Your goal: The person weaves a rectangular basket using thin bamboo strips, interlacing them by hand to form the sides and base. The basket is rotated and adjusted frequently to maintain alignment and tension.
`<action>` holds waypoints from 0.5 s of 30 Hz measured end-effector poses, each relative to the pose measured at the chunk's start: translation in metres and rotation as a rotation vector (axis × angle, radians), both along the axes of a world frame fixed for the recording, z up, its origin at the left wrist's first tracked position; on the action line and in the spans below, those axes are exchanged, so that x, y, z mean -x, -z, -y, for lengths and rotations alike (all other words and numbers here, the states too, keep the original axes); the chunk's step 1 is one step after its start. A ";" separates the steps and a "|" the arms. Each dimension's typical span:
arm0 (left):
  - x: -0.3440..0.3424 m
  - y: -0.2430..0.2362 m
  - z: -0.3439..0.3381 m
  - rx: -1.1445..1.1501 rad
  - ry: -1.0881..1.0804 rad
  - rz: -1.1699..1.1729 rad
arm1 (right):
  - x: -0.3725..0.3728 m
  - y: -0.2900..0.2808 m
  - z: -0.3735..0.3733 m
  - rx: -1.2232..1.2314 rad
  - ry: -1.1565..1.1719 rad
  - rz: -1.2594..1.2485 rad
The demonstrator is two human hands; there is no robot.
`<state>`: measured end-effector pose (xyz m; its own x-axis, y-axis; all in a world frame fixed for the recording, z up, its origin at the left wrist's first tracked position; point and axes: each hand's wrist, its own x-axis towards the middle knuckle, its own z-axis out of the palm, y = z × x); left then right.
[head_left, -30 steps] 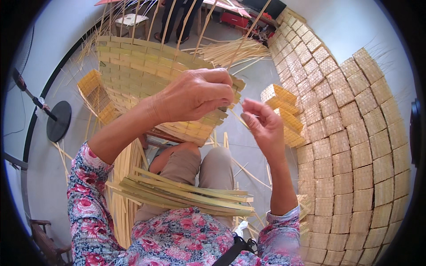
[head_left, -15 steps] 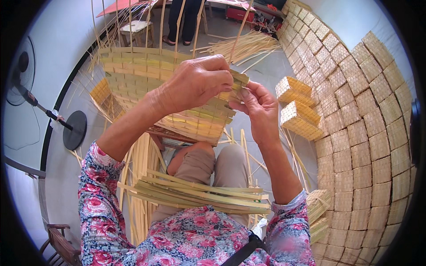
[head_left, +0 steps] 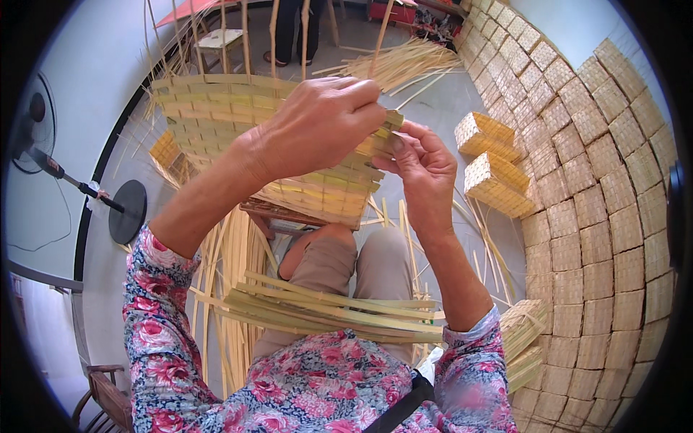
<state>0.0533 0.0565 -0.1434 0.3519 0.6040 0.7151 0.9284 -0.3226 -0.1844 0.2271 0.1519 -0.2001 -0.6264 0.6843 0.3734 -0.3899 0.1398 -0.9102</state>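
Note:
A half-woven bamboo basket [head_left: 216,115] stands before my knees, with tall upright stakes rising from its upper edge. My left hand [head_left: 325,123] reaches across the basket's near right corner, fingers curled down and pinched on a bamboo strip. Close beside it, my right hand [head_left: 422,162] pinches the end of that bamboo strip [head_left: 392,119] between thumb and fingers. The left fingertips are partly hidden behind the hand's own back. Across my lap lies a bundle of loose green bamboo strips [head_left: 325,310].
Finished woven baskets are stacked as a wall [head_left: 577,216] along the right. Two yellow baskets [head_left: 498,184] sit beside it. Long pale strips [head_left: 231,281] lie left of my legs. A fan [head_left: 128,213] stands at left, a stool [head_left: 220,42] at the back. Another person's legs [head_left: 292,32] show beyond.
The view has shifted slightly. My left hand has tilted a little further over the basket corner, and both hands remain pinched at the strip.

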 end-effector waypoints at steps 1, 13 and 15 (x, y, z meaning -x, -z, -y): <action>-0.002 0.001 0.001 0.014 -0.006 -0.055 | 0.000 0.004 0.003 -0.017 0.001 -0.014; -0.015 0.011 0.027 0.110 0.251 0.536 | 0.002 0.001 -0.008 -0.081 0.001 0.036; -0.021 0.002 0.051 0.091 0.307 0.735 | -0.005 -0.004 -0.018 -0.118 0.062 0.092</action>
